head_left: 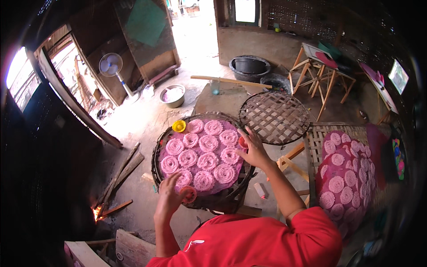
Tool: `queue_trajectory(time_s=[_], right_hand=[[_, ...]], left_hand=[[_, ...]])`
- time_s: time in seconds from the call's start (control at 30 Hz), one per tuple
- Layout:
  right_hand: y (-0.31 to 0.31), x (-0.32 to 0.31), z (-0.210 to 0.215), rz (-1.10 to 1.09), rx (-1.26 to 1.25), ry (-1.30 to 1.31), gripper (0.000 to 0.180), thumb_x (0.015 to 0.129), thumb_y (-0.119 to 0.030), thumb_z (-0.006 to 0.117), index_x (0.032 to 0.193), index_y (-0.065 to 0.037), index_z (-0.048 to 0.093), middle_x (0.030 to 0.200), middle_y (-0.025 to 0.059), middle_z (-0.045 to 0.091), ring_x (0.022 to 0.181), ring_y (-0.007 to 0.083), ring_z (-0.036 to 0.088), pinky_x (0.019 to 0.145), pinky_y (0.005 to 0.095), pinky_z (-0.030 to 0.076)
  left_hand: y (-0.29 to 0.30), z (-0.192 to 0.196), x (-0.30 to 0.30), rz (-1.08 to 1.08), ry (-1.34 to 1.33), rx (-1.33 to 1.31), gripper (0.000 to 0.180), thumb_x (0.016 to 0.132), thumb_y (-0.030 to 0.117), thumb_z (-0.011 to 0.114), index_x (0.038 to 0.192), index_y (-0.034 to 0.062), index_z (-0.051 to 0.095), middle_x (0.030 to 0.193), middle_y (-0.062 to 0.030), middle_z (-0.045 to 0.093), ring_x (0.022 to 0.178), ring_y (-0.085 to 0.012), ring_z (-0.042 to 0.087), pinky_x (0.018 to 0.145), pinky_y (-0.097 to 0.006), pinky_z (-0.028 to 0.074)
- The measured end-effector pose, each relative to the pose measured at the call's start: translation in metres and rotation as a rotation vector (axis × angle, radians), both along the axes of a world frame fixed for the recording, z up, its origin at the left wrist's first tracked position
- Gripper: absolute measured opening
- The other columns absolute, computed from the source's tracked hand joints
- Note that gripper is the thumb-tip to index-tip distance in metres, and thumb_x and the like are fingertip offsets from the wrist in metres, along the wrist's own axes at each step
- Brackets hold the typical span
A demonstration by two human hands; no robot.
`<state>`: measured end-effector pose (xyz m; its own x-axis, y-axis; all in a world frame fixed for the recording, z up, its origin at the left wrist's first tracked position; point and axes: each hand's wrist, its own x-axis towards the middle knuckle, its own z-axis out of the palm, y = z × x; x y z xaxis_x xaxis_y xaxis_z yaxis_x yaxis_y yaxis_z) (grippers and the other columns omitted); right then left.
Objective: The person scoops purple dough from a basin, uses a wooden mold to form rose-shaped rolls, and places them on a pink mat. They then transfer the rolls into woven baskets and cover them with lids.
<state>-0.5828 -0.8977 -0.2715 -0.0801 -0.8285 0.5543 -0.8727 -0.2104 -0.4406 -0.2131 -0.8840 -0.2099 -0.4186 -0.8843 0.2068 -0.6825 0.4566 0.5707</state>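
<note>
A round woven tray with a dark rim stands in front of me, lined with pink-purple cloth. Several pink, spiral-shaped noodle-like rounds lie on it in rough rows. My left hand is over the tray's near left edge, fingers apart, its thumb beside a small orange-red round mould. At the right edge, my right hand has its fingers spread, with a small red mould between thumb and forefinger; whether it is gripped is unclear. A yellow fluted mould sits at the far left of the cloth.
An open-weave round tray lies beyond on the right. More pink rounds cover a cloth on a woven rack. A small fire burns by firewood at left. Basins, a fan and a wooden stand are farther back.
</note>
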Motion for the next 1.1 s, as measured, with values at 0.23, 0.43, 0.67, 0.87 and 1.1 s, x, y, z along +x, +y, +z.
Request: queue_trajectory(time_s=[0.23,0.43,0.67,0.87,1.1], right_hand=[[-0.064,0.025,0.058,0.140,0.093,-0.216,0.044,0.082,-0.013,0.069,0.123,-0.003,0.056,0.111,0.0181,0.059,0.102,0.0332,0.060,0.088,0.0382,0.049],[-0.197,0.134,0.024,0.398,0.104,-0.208,0.057,0.075,-0.023,0.078,0.124,-0.006,0.054,0.113,0.0201,0.055,0.106,0.0363,0.057,0.094,0.0415,0.046],[-0.220,0.185,0.034,0.375,0.053,-0.156,0.047,0.076,-0.022,0.075,0.115,-0.006,0.055,0.103,0.0203,0.058,0.098,0.0355,0.061,0.085,0.0415,0.050],[-0.081,0.246,0.090,1.276,0.339,-0.227,0.048,0.078,-0.011,0.073,0.121,-0.003,0.052,0.114,0.0190,0.057,0.103,0.0339,0.059,0.089,0.0411,0.048],[-0.018,0.313,0.099,1.405,0.182,0.185,0.054,0.082,-0.011,0.068,0.132,-0.007,0.048,0.127,0.0187,0.050,0.115,0.0384,0.050,0.099,0.0468,0.041]], left_hand=[[0.033,-0.012,-0.002,-0.050,-0.144,0.009,0.069,0.069,0.031,0.082,0.128,0.0097,0.054,0.129,-0.0110,0.054,0.125,-0.0316,0.048,0.111,-0.050,0.025],[0.035,-0.016,0.003,0.062,0.264,-0.094,0.078,0.066,0.012,0.085,0.134,0.0079,0.047,0.124,-0.0165,0.055,0.110,-0.0321,0.059,0.094,-0.039,0.048],[0.014,-0.027,0.030,0.385,0.470,-0.120,0.097,0.067,0.016,0.087,0.144,0.0056,0.029,0.116,-0.0143,0.060,0.107,-0.0270,0.061,0.093,-0.036,0.048],[0.005,-0.034,0.041,0.409,0.689,-0.142,0.097,0.068,0.008,0.083,0.145,0.0053,0.025,0.113,-0.0147,0.060,0.095,-0.0225,0.065,0.076,-0.031,0.056],[0.065,-0.042,0.060,0.616,0.733,-0.185,0.085,0.072,0.015,0.080,0.140,0.0042,0.030,0.119,-0.0207,0.057,0.108,-0.0349,0.061,0.089,-0.039,0.050]])
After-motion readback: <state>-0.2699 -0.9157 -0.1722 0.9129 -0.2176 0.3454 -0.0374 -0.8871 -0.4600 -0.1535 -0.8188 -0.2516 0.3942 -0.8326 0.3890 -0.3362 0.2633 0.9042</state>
